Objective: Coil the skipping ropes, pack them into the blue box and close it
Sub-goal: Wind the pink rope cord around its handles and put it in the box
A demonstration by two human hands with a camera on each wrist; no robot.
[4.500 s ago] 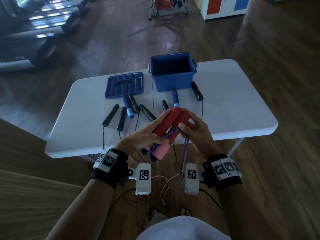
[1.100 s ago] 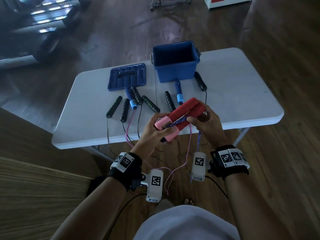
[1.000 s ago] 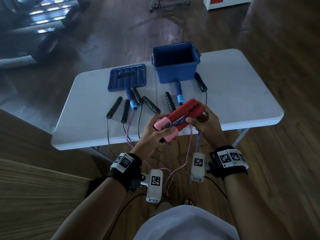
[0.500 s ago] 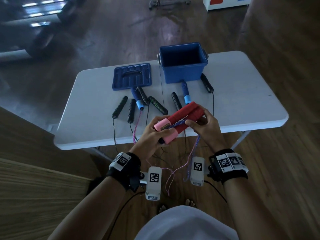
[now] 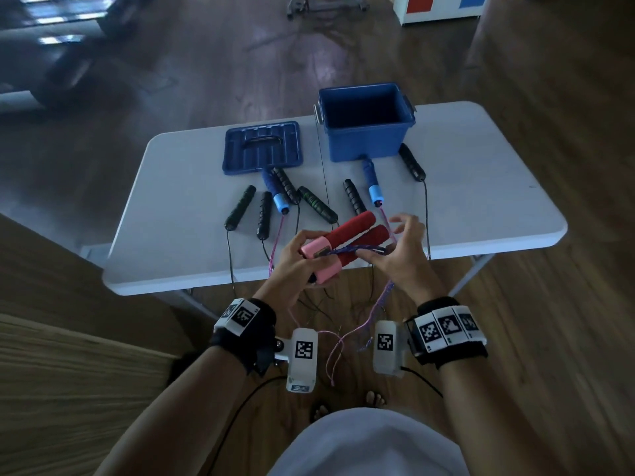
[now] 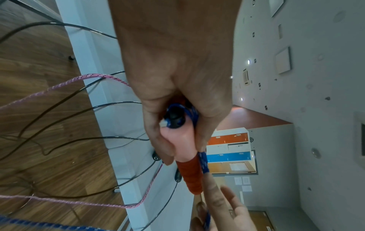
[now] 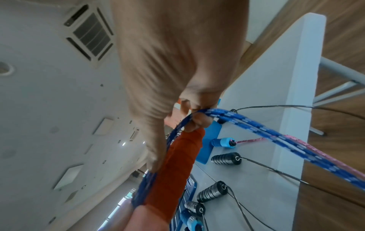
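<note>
Two red skipping-rope handles [image 5: 350, 231] with pink ends lie side by side in front of the table edge. My left hand [image 5: 295, 266] grips their pink ends [image 6: 181, 143]. My right hand [image 5: 398, 255] pinches the blue patterned rope [image 5: 354, 249] stretched across the handles; the other fingers are spread near the far ends. In the right wrist view the thumb and finger pinch a doubled blue rope [image 7: 197, 120] beside a red handle [image 7: 177, 164]. The rest of the rope hangs down to the floor. The blue box [image 5: 366, 121] stands open at the table's back.
The blue lid [image 5: 263, 147] lies flat left of the box. Several black handles [image 5: 240, 207] and two blue handles [image 5: 372, 182] lie on the white table [image 5: 481, 201]; their cords drape over the front edge to the wooden floor.
My right hand has slid toward the handles' far ends and spread its fingers while keeping the blue rope. The left hand keeps its grip on the pink ends.
</note>
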